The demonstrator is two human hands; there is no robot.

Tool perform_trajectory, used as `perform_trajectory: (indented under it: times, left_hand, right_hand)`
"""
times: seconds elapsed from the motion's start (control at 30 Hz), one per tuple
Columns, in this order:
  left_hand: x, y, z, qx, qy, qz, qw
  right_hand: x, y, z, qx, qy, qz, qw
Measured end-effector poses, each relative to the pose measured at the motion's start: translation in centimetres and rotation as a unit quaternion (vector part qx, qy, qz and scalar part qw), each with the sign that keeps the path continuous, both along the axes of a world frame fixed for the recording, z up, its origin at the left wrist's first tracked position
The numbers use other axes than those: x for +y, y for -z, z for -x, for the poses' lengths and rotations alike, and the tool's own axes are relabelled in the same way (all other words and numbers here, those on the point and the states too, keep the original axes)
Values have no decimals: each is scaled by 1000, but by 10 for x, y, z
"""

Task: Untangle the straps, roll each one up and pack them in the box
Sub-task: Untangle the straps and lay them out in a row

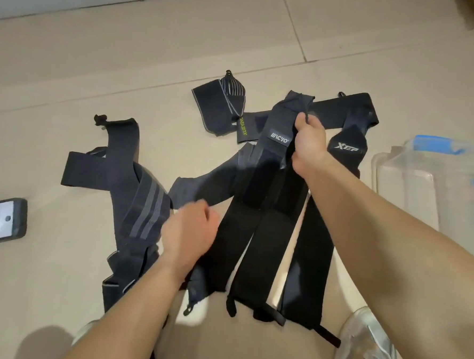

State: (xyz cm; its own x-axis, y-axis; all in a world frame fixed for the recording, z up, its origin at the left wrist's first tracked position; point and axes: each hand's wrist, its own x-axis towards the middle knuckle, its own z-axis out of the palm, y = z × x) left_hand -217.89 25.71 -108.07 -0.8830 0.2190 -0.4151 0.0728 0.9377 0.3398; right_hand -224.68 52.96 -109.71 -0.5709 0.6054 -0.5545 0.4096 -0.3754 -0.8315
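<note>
Several dark elastic straps lie tangled on the tiled floor. My right hand (308,143) grips the upper part of a black strap (267,209) with a white label, which is lifted and hangs down towards me in long folds. My left hand (191,232) is blurred, its fingers curled, right beside the hanging strap's left edge; whether it holds anything is unclear. A grey-striped strap (143,201) sprawls at the left. A strap with yellow lettering (223,106) lies at the back, and one with a white logo (347,147) at the right. The clear plastic box (424,185) stands at the right edge.
A grey metal bracket (3,220) juts in at the left edge. A light shoe (364,345) shows at the bottom right and another at the bottom left. A white skirting runs along the top left. A brown shape fills the top right corner.
</note>
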Motion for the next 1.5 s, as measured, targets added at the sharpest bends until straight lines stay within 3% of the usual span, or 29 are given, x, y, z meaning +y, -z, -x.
perform_trajectory:
  times: [0.07, 0.17, 0.23, 0.3, 0.37, 0.43, 0.57, 0.63, 0.73, 0.8, 0.87, 0.93, 1.0, 1.2, 1.5]
  left_hand:
    - [33, 2, 35, 5, -77, -136, 988]
    - [75, 21, 77, -135, -156, -270, 940]
    - [86, 33, 90, -136, -115, -239, 955]
    - [80, 42, 93, -80, -41, -174, 981]
    - [63, 49, 93, 10, 72, -51, 996]
    - [39, 57, 93, 84, 129, 57, 986]
    - [8, 48, 100, 73, -25, 166, 983]
    - [21, 36, 111, 128, -36, 145, 980]
    - [64, 28, 137, 232, 85, 42, 968]
    - [97, 29, 156, 277, 166, 24, 946]
    - [124, 34, 172, 228, 280, 52, 931]
    - [140, 44, 184, 119, 368, 85, 918]
    - [143, 53, 192, 68, 355, 79, 929]
    - [108, 61, 192, 160, 187, 89, 965]
    - [79, 53, 200, 195, 140, 192, 952]
  right_hand:
    - [1, 7, 2, 4, 2, -2, 1000]
    - [-2, 1, 2, 0, 18, 5, 1000]
    - [-2, 4, 5, -3, 25, 10, 1000]
    - [-2, 6, 8, -12, 21, 9, 1000]
    - [-4, 8, 11, -26, 9, 4, 1000]
    - [-8, 11, 13, -30, -2, -6, 1000]
    - [-16, 13, 13, -25, -26, -29, 999]
    - [-18, 13, 14, -29, -21, -32, 999]
    - [-18, 17, 17, -25, -4, -18, 1000]
    - [-18, 19, 16, -33, 8, -19, 999]
    - [-17, 23, 15, -37, 11, -10, 999]
    - [-16, 27, 15, -41, 10, -4, 999]
    - [-16, 31, 15, -48, 11, -6, 999]
    - [-24, 39, 15, -58, -8, -16, 998]
    - [-37, 33, 17, -68, -49, -42, 996]
